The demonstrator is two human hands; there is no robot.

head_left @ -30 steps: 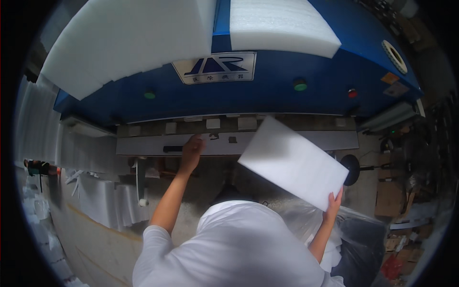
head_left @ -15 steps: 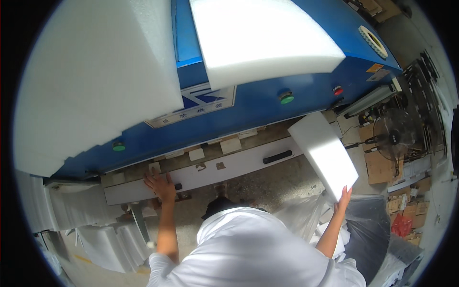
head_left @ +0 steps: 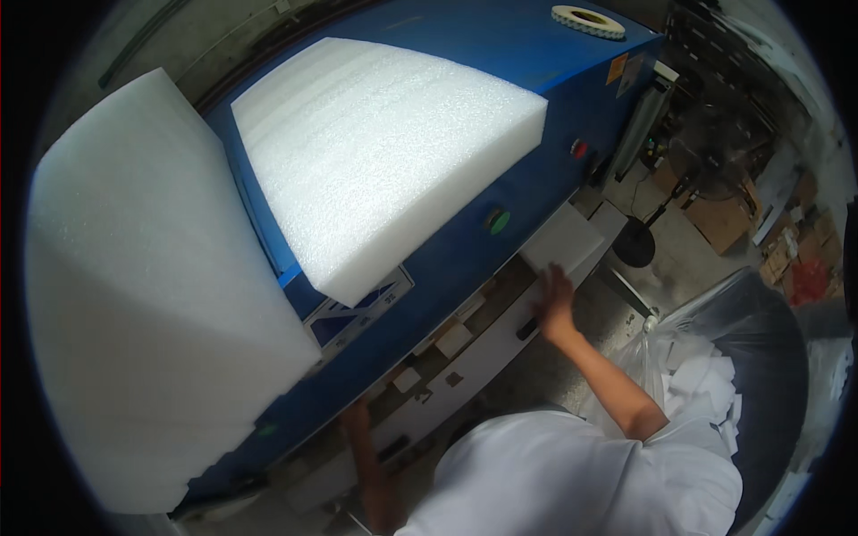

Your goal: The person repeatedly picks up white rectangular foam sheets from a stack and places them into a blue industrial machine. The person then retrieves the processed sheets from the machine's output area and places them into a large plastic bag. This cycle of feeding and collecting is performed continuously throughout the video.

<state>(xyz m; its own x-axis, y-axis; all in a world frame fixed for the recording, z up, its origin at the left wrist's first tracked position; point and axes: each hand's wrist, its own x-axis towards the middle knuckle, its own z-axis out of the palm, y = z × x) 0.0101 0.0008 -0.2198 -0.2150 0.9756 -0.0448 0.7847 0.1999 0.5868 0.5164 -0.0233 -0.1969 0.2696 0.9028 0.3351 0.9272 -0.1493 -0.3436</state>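
Note:
A white foam block (head_left: pixel 569 239) lies at the right end of the long, low opening along the front of a blue machine (head_left: pixel 429 246). My right hand (head_left: pixel 556 308) is at the near edge of this block, fingers apart and slightly blurred, not wrapped round anything. Further left, my left hand (head_left: pixel 356 416) reaches in at the opening, in shadow, and its fingers are hidden. Between the hands, small pale blocks (head_left: pixel 453 339) sit in the opening behind a white ledge (head_left: pixel 487 366) with dark handles.
A thick foam slab (head_left: pixel 384 152) rests on the machine, beside a tall foam stack (head_left: pixel 152 304) at left. A tape roll (head_left: pixel 588 21) lies on top. Green (head_left: pixel 497 221) and red buttons (head_left: pixel 579 148) stick out. At right are a fan (head_left: pixel 715 152) and a plastic bag of foam scraps (head_left: pixel 706 384).
The foam block has gone from my right hand's raised grip into the opening's right end, and that hand has let go. My left hand has moved off the ledge into the opening. The view has turned.

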